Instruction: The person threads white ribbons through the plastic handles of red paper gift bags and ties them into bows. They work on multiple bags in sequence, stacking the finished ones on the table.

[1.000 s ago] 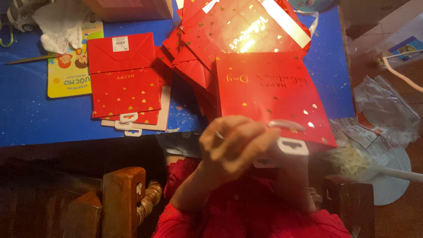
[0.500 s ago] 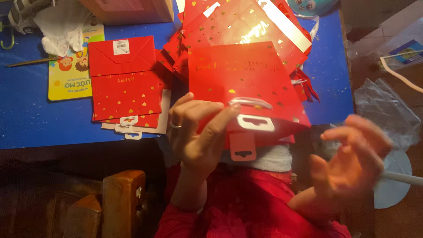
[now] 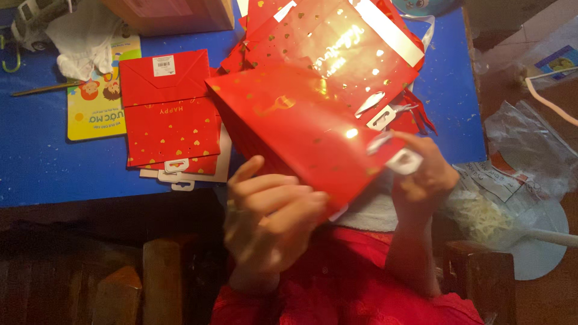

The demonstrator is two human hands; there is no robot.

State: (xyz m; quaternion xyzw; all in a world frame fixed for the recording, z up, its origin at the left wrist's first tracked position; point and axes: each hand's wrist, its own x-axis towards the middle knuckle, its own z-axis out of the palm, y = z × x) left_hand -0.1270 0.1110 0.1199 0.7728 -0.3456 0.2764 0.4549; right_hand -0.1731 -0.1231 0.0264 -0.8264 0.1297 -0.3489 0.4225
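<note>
I hold a flat red paper gift bag [image 3: 301, 129] with small gold hearts tilted above my lap. My left hand [image 3: 271, 219] grips its lower edge from underneath, fingers curled. My right hand [image 3: 424, 174] pinches the bag's right end by its white handle tab [image 3: 404, 161]. More red gift bags [image 3: 337, 42] lie piled on the blue table [image 3: 36, 168] behind it. A neat stack of folded red bags [image 3: 170, 117] lies flat to the left.
A yellow picture booklet [image 3: 96, 111], crumpled white cloth [image 3: 84, 36], a cardboard box [image 3: 174, 13] and a pencil [image 3: 42, 89] sit on the table's left. Clear plastic wrapping [image 3: 524, 150] lies on the floor at right. Wooden chair parts [image 3: 162, 280] stand below.
The bag has turned from facing me upright to a slanted, flatter pose. My right hand came in from the open right side and took hold of the handle end; my left hand dropped lower.
</note>
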